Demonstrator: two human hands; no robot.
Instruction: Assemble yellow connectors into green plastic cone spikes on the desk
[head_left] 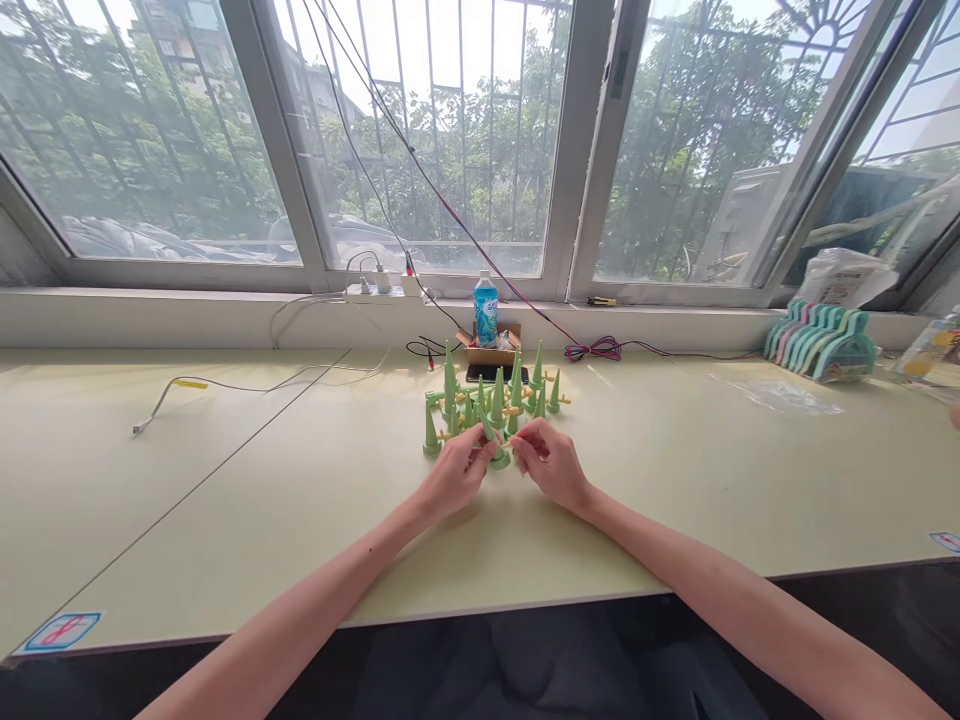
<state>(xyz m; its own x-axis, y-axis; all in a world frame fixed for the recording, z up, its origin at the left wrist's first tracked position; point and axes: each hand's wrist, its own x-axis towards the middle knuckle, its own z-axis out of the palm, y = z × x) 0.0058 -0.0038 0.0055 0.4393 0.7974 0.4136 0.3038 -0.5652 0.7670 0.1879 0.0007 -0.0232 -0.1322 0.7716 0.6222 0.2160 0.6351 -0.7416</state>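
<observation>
My left hand [459, 470] is closed around a green pointed cone [499, 458] with a wide round base, tilted a little to the left. Just to its right, my right hand [551, 462] pinches a small yellow peg-like piece [510, 443] against the cone's side; fingers partly cover where they meet. Behind both hands several similar green cones [496, 398] stand upright in a cluster, some with yellow pieces [564, 401] sticking out sideways. One green cone [430, 432] stands at the near left of the group.
Behind the cones are a dark flat phone-like object [497, 373], a small cardboard box [513, 340] and a blue-liquid bottle [486, 312]. Coiled cable [596, 349] lies right, a grey cable [217, 380] left. Teal and pink hangers [821, 342] stand far right, near a clear bag [787, 395].
</observation>
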